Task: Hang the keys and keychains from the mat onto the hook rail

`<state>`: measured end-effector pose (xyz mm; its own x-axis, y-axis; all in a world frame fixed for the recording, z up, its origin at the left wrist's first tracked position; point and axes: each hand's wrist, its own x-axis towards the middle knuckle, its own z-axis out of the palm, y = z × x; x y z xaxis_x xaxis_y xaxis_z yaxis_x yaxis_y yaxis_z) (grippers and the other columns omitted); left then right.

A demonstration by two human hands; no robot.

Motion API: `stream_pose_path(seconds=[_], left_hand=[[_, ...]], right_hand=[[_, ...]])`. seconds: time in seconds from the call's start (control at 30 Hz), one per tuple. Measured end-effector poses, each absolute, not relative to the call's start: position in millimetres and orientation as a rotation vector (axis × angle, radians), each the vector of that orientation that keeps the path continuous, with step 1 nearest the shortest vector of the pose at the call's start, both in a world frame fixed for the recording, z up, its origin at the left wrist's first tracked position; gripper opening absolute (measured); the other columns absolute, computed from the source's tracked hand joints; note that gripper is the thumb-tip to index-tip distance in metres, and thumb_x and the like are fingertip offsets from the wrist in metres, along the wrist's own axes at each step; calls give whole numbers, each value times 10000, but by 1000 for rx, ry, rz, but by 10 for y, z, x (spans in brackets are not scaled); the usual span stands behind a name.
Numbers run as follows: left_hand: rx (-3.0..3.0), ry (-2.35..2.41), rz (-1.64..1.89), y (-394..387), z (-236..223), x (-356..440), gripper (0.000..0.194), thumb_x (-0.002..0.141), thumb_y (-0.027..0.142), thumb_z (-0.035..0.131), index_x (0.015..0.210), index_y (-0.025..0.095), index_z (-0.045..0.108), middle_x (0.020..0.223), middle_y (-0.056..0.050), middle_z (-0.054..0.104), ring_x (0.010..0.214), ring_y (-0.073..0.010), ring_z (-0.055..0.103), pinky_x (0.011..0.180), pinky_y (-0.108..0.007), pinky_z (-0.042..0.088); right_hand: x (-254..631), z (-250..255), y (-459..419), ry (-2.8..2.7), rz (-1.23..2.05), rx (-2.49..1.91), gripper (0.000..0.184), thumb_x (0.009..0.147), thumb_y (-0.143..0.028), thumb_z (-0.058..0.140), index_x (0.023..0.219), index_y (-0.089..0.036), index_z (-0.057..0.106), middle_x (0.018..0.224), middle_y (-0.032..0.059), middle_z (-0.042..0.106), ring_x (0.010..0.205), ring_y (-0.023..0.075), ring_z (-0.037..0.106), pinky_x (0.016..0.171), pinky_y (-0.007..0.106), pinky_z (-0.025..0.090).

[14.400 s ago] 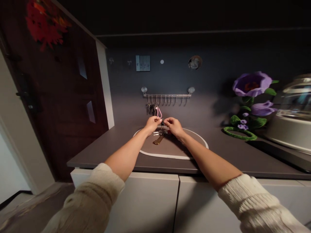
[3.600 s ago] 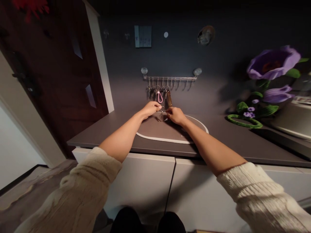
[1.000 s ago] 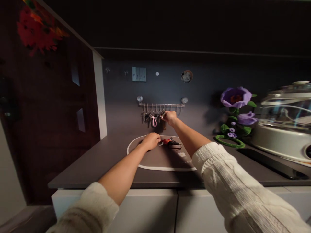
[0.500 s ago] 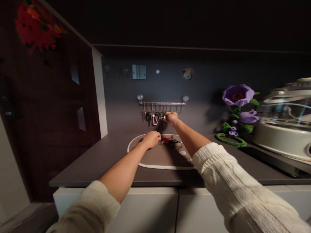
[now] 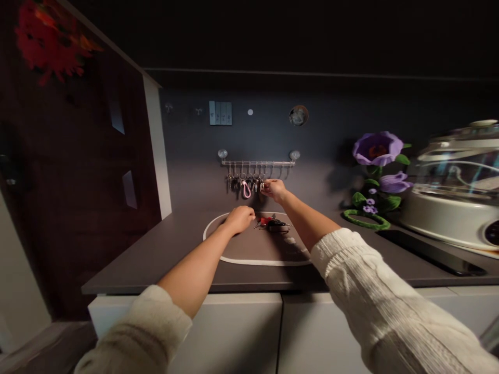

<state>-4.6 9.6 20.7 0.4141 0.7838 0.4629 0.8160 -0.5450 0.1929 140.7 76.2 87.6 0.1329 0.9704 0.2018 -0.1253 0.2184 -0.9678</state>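
My right hand (image 5: 275, 190) is raised to the clear hook rail (image 5: 257, 163) on the dark wall. Its fingers are pinched on a small bunch of keys (image 5: 262, 185), which hangs at one of the hooks; whether the ring is fully on the hook I cannot tell. To its left hang several more key rings, one with a pink loop (image 5: 247, 190). Lower down, my left hand (image 5: 239, 219) rests on the brown mat (image 5: 249, 249), fingers curled in; anything under them is hidden. Just right of it lies a heap of keys with red and black parts (image 5: 273, 224).
A white-rimmed border edges the mat on the dark counter (image 5: 171, 254). Purple artificial flowers (image 5: 378, 150) stand at right, beside a cream appliance with a clear lid (image 5: 448, 213). A flat black slab (image 5: 432, 252) lies before it. White cabinet doors (image 5: 187, 327) are below.
Earlier both hands handled keys low over the mat. The right hand has since risen to the rail with a bunch, and more rings hang there. In the last second both hands barely moved.
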Motion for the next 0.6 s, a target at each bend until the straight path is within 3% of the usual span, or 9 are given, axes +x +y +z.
stream_pose_path(seconds=[0.27,0.6], left_hand=[[-2627,-1415,-824,94,201,-57,213,785,234,470,846,176,666,888,-74,659,842,-176,569,786,-263,405],[-2737,-1304,-837,165,122,-69,205,749,247,486,821,183,666,864,-46,666,796,-155,571,728,-237,399]], right_hand=[[1449,816,667,-1162,1011,-1028,159,698,-21,512,602,-144,482,540,-19,537,472,68,528,539,222,466],[1455,720,536,-1155,1041,-987,147,686,3,507,655,-141,503,578,-3,560,491,67,524,566,227,455]])
